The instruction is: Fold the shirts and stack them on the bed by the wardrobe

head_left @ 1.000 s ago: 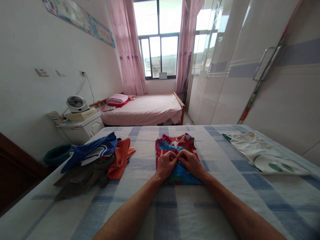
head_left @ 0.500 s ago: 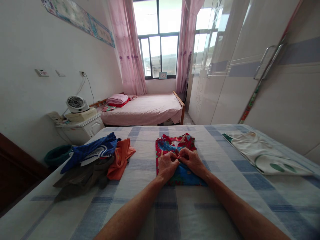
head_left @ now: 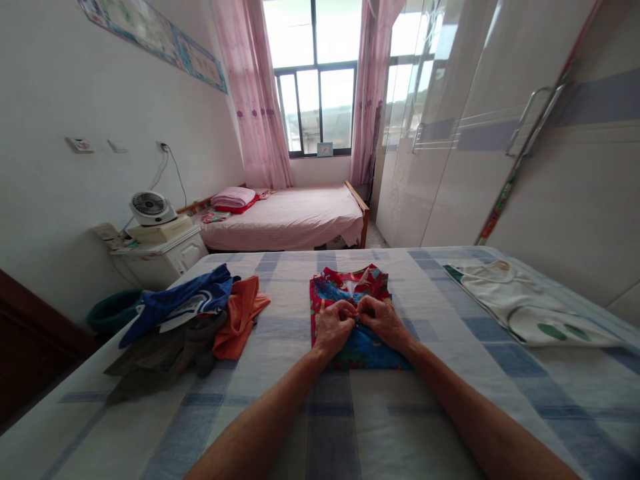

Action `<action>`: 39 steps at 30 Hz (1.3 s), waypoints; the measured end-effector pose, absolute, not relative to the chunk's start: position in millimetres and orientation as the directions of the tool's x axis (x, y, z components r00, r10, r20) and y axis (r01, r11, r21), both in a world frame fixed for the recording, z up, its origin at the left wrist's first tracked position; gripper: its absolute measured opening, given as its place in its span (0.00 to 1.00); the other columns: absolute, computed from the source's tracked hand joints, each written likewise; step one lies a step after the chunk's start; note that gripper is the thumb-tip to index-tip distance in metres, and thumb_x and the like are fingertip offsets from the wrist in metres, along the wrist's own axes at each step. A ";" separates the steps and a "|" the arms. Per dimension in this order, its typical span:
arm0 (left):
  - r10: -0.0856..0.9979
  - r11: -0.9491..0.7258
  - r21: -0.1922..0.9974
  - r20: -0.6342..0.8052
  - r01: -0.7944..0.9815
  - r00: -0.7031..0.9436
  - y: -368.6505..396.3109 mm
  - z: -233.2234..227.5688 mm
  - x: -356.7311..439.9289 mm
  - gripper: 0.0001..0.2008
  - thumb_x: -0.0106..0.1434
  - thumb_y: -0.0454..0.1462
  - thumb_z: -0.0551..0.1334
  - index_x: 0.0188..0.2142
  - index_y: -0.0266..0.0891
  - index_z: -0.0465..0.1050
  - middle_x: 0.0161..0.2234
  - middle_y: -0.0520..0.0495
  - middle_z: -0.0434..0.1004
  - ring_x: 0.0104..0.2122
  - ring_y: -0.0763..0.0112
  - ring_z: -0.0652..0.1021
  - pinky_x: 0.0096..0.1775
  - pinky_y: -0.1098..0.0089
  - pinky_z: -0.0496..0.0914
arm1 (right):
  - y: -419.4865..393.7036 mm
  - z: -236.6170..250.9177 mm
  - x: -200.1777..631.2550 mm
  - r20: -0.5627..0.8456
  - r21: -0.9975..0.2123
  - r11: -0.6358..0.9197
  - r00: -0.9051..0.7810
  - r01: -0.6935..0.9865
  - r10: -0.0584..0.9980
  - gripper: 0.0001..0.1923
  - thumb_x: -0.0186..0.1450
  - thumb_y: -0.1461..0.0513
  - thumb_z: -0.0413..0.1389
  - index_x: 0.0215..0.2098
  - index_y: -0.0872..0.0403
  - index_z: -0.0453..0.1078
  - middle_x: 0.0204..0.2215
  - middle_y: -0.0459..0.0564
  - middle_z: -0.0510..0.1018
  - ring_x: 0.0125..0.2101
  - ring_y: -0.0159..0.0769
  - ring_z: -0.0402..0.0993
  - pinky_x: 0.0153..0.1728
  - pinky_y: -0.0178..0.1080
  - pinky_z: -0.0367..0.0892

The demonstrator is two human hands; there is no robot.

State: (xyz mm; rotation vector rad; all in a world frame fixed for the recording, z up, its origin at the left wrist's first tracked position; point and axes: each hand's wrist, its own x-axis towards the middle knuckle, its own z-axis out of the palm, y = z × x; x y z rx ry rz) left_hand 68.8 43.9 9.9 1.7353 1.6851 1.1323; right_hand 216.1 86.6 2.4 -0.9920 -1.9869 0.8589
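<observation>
Both hands meet at the middle of the frame on a red and blue floral garment [head_left: 350, 293] that lies folded flat on a bed [head_left: 450, 400] covered with a blue and white checked sheet. The left hand [head_left: 334, 327] and the right hand [head_left: 383, 323] sit side by side, knuckles up, their fingers [head_left: 345, 311] curled in and pinching the cloth along its centre line where the two hands touch. What exactly is caught between the fingertips is too small to tell. The garment's red collar end points toward the top of the frame, and its blue part lies under and below the hands.

In the left of the frame, well apart from the garment, a loose heap of clothes [head_left: 185, 320] rests on the sheet: a blue piece on top, an orange one beside it, a dark grey-brown one underneath. In the right of the frame a white garment with green trim [head_left: 520, 307] lies spread flat on the bed.

Beyond, in the upper middle, stands a second bed with a pink cover [head_left: 290, 220] below a window with pink curtains [head_left: 255, 100]. A small fan [head_left: 149, 207] sits on a white nightstand [head_left: 165, 257] at the left, and a pale wardrobe [head_left: 475, 133] fills the right side.
</observation>
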 end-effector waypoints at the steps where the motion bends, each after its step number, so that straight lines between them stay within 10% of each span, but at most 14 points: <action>1: 0.963 -0.170 0.759 0.263 0.628 -0.057 42.0 11.2 68.8 0.10 0.51 0.30 0.58 0.30 0.43 0.75 0.26 0.55 0.74 0.27 0.74 0.73 0.41 0.67 0.68 | 86.6 2.4 216.7 0.317 -0.802 0.479 -0.425 0.357 0.848 0.03 0.56 0.64 0.51 0.28 0.53 0.66 0.23 0.42 0.71 0.26 0.29 0.67 0.29 0.32 0.63; 7: 0.898 -0.374 0.468 0.397 0.800 0.188 33.1 14.1 61.3 0.10 0.54 0.33 0.58 0.35 0.44 0.74 0.37 0.50 0.72 0.38 0.67 0.72 0.46 0.63 0.64 | 85.3 1.6 218.1 0.312 -0.795 0.469 -0.403 0.384 0.860 0.09 0.55 0.67 0.47 0.29 0.53 0.68 0.24 0.42 0.73 0.26 0.29 0.69 0.31 0.32 0.64; 16: 0.881 -0.331 0.530 0.471 0.781 0.054 28.9 21.5 38.9 0.07 0.62 0.35 0.53 0.38 0.39 0.68 0.36 0.47 0.72 0.38 0.68 0.73 0.43 0.67 0.67 | 78.5 15.2 228.1 0.366 -0.722 0.459 -0.276 0.518 0.889 0.10 0.58 0.66 0.47 0.33 0.54 0.69 0.29 0.48 0.74 0.31 0.34 0.70 0.38 0.38 0.65; 21: 0.750 -0.643 0.204 0.365 0.738 0.552 -21.4 27.4 3.6 0.21 0.57 0.41 0.61 0.51 0.44 0.65 0.54 0.44 0.65 0.53 0.59 0.67 0.53 0.61 0.61 | 27.1 26.8 253.5 0.412 -0.402 0.678 -0.540 0.615 0.734 0.09 0.61 0.62 0.50 0.40 0.50 0.69 0.43 0.51 0.73 0.45 0.38 0.68 0.48 0.42 0.60; 31: 0.713 -0.583 -0.046 0.451 0.811 0.538 -10.3 45.3 -0.5 0.14 0.64 0.32 0.53 0.48 0.41 0.68 0.43 0.43 0.76 0.45 0.64 0.74 0.49 0.60 0.63 | 12.1 38.3 287.8 0.411 0.038 0.713 -0.661 0.700 0.627 0.18 0.64 0.70 0.44 0.45 0.51 0.70 0.44 0.53 0.77 0.47 0.39 0.70 0.54 0.48 0.53; 39: 0.754 -0.628 0.112 0.331 0.770 0.567 -36.1 54.6 -1.8 0.10 0.57 0.31 0.57 0.35 0.43 0.75 0.34 0.47 0.76 0.38 0.66 0.75 0.44 0.65 0.67 | -7.7 53.3 291.0 0.251 -0.252 0.694 -0.647 0.674 0.720 0.09 0.62 0.61 0.51 0.35 0.46 0.73 0.36 0.48 0.79 0.38 0.37 0.74 0.45 0.42 0.63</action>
